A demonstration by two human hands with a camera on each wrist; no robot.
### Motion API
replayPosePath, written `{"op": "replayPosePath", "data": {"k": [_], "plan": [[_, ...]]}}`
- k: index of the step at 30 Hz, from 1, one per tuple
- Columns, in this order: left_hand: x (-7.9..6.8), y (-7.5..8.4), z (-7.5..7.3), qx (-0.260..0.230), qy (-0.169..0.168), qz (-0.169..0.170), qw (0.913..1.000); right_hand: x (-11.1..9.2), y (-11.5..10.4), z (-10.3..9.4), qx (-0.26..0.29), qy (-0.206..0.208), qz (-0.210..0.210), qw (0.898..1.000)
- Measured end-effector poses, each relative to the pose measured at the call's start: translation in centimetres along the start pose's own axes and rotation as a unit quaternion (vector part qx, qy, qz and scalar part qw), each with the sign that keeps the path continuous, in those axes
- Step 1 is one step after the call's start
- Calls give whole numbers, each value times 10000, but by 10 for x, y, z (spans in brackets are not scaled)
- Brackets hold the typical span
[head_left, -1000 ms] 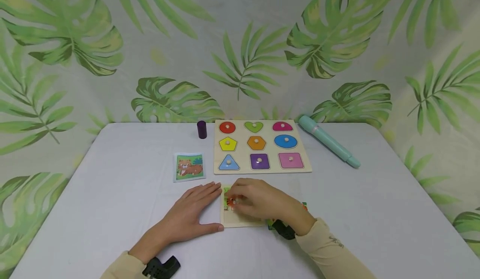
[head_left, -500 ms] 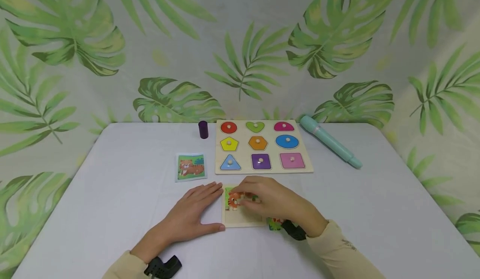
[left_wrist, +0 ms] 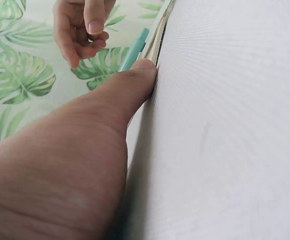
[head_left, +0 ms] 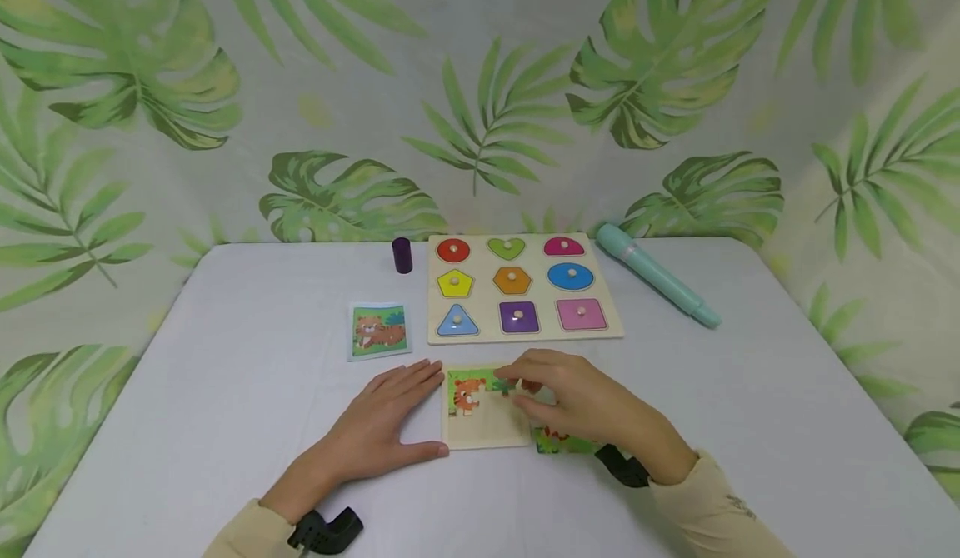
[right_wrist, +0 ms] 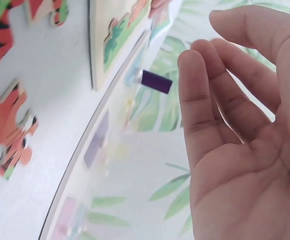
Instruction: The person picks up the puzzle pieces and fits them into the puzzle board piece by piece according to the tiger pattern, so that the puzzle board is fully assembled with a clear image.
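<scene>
A small wooden puzzle tray (head_left: 483, 429) lies on the white table. Jigsaw pieces with a tiger's head (head_left: 467, 396) fill its upper left, and a green strip runs along its top. My left hand (head_left: 382, 425) rests flat at the tray's left edge, its thumb by the near corner. Over the tray's right side hovers my right hand (head_left: 577, 396), fingers loosely bent; the right wrist view shows nothing in them. Loose tiger pieces (right_wrist: 7, 130) lie on the table in that view, and some green ones (head_left: 562, 441) show in the head view, partly hidden under the right wrist.
Behind the tray is a wooden board (head_left: 483, 308) with knobbed coloured shapes. A tiger picture card (head_left: 379, 331) lies left of it. Farther back are a dark purple cylinder (head_left: 402, 256) and a thick teal pen-shaped object (head_left: 660, 275). A leaf-patterned cloth hangs behind the table.
My right hand has drawn off to the right, uncovering the tiger's head and the green strip in the tray. My left hand has stayed at the tray's edge.
</scene>
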State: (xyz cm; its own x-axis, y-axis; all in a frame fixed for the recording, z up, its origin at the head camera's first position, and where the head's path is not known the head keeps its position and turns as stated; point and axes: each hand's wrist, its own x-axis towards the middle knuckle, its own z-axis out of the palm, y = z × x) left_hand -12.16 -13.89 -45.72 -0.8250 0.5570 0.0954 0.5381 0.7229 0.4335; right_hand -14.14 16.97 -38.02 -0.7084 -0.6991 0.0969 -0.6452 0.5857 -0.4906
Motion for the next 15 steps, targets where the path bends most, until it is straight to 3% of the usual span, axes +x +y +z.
{"op": "replayPosePath", "data": {"k": [15], "plan": [[1,0,1,-3,-75,-92,9999,-18,7,-11,-8,333,111,9994]]}}
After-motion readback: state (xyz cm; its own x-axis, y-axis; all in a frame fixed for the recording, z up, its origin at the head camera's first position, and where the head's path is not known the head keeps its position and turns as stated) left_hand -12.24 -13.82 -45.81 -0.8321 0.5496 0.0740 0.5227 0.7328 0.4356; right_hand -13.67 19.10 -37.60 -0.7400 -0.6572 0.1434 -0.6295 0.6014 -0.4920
